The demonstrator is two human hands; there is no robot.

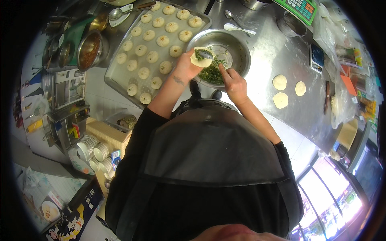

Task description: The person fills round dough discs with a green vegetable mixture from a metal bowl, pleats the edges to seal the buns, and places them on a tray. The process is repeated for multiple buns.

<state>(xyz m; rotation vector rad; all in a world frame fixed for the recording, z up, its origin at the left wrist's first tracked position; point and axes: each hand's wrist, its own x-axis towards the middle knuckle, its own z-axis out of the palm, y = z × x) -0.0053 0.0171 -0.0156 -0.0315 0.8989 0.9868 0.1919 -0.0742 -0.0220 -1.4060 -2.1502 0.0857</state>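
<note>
On my left hand [186, 64] lies a round dough wrapper [201, 62] with chopped green filling on it. My right hand [234, 84] grips a metal spoon [206, 54], whose bowl presses on that filling; most of its handle is hidden. Both hands are over the near side of a steel bowl [245, 57] that holds more chopped green filling [213, 73]. Left of the bowl, a metal tray [116, 76] carries rows of pleated buns [162, 41]. Several flat dough rounds [280, 100] rest on the steel table at the right.
Beyond the bowl lie a white spoon [239, 29] and a metal spoon [229, 14]. A digital scale [316, 58], a wooden rolling pin [327, 97] and plastic bags [339, 105] line the right side. A bowl of reddish-brown filling [90, 51] stands left of the tray.
</note>
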